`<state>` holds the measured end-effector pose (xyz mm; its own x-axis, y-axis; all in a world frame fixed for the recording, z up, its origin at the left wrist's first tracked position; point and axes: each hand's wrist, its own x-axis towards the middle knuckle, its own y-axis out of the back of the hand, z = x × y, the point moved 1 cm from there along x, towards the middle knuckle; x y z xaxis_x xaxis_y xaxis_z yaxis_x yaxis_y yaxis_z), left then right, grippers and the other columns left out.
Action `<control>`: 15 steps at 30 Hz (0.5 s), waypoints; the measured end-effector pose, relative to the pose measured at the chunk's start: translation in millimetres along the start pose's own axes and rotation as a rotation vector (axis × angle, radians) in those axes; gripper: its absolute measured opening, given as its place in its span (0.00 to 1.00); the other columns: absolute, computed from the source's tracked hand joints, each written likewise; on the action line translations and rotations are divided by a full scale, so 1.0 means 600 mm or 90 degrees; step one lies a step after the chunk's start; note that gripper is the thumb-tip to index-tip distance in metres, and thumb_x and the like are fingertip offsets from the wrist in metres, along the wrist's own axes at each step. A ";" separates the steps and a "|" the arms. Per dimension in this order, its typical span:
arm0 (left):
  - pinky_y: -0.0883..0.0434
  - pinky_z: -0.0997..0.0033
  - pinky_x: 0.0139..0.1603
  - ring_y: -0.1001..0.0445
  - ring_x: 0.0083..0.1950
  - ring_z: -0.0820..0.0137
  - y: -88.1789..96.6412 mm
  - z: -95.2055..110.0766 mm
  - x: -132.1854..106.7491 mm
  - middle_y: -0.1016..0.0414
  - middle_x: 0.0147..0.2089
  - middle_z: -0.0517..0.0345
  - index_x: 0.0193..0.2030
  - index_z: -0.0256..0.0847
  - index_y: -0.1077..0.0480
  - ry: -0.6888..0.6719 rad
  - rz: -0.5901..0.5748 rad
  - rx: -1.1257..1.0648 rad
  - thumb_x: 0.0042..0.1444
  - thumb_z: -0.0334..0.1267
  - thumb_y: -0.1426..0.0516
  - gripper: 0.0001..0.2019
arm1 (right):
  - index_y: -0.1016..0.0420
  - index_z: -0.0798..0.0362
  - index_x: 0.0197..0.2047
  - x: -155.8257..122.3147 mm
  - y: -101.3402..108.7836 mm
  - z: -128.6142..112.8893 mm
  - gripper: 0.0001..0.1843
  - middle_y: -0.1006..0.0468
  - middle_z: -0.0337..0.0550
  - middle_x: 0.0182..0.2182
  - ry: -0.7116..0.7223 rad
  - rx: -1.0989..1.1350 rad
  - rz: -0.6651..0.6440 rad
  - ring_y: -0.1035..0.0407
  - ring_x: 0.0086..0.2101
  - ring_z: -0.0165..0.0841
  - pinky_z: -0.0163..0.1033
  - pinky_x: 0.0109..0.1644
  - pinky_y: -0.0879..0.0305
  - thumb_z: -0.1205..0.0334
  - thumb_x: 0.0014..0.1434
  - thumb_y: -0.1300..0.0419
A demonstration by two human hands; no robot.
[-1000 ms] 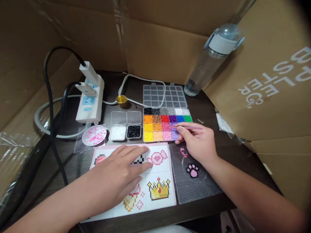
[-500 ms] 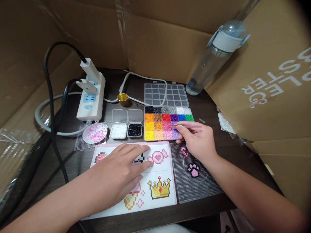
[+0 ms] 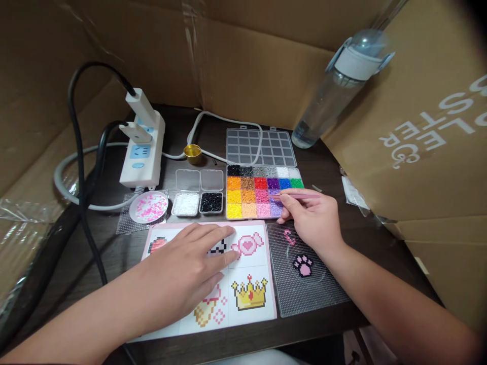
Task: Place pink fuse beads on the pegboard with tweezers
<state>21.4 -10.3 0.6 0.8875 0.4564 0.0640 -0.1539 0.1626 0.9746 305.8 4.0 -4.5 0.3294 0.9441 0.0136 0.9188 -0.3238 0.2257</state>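
My left hand [image 3: 190,268] lies flat, fingers spread, on a pattern sheet [image 3: 251,268] printed with a pink candy, a crown and other pixel pictures, covering part of it. Pinched in my right hand [image 3: 317,218] are pink tweezers [image 3: 309,196], their tips over the pink beads in the lower part of a compartment box [image 3: 243,219] of coloured fuse beads. Whether the tips hold a bead is too small to tell. Below that hand lies a clear pegboard [image 3: 312,299], bearing a pink-and-black bead paw [image 3: 304,267] and a short curved row of pink beads [image 3: 289,236].
Small boxes of white beads [image 3: 185,204] and black beads [image 3: 211,203] stand left of the big box. Further left are a dish of pink beads [image 3: 149,208] and a power strip [image 3: 140,157] with cables. A gold cup [image 3: 193,154] and a water bottle [image 3: 331,96] stand behind.
My right hand with the tweezers has shifted slightly right, and the tips have moved a little the same way over the box. My left hand stays put.
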 end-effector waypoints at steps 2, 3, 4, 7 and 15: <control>0.14 0.36 0.62 0.18 0.69 0.40 -0.001 0.000 -0.002 0.20 0.73 0.41 0.68 0.48 0.16 0.002 0.001 -0.002 0.68 0.29 0.36 0.24 | 0.10 0.56 0.34 0.000 0.000 0.001 0.11 0.17 0.41 0.22 0.004 0.001 0.000 0.23 0.19 0.31 0.36 0.24 0.21 0.56 0.59 0.26; 0.14 0.36 0.63 0.18 0.69 0.40 -0.002 -0.001 -0.003 0.20 0.73 0.41 0.69 0.48 0.17 0.004 0.003 -0.006 0.68 0.29 0.36 0.24 | 0.10 0.55 0.34 0.000 0.000 0.002 0.11 0.17 0.41 0.21 0.004 0.004 0.002 0.23 0.19 0.31 0.36 0.24 0.22 0.56 0.59 0.26; 0.15 0.37 0.64 0.19 0.69 0.41 -0.003 -0.001 -0.004 0.20 0.73 0.42 0.69 0.48 0.17 0.005 0.007 -0.011 0.68 0.29 0.36 0.24 | 0.10 0.55 0.33 0.001 0.000 0.003 0.11 0.18 0.40 0.21 0.004 0.008 0.003 0.24 0.18 0.31 0.36 0.24 0.22 0.56 0.59 0.26; 0.17 0.40 0.67 0.20 0.70 0.43 -0.004 -0.004 -0.005 0.20 0.74 0.44 0.69 0.49 0.17 0.012 0.015 -0.028 0.69 0.29 0.37 0.24 | 0.10 0.54 0.33 0.003 0.001 0.003 0.11 0.19 0.39 0.19 0.003 0.015 0.006 0.24 0.18 0.31 0.36 0.24 0.22 0.55 0.58 0.25; 0.19 0.40 0.68 0.21 0.71 0.45 -0.007 -0.010 -0.007 0.21 0.75 0.46 0.69 0.52 0.17 0.021 0.022 -0.062 0.73 0.33 0.40 0.22 | 0.08 0.52 0.35 -0.008 0.041 -0.010 0.08 0.15 0.41 0.24 0.084 0.027 0.053 0.25 0.20 0.30 0.37 0.26 0.23 0.56 0.62 0.23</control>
<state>15.6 -7.7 -5.2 0.8663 0.4917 0.0882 -0.2271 0.2303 0.9463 325.2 -8.1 7.0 0.3755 0.9130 0.1595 0.8989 -0.4007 0.1772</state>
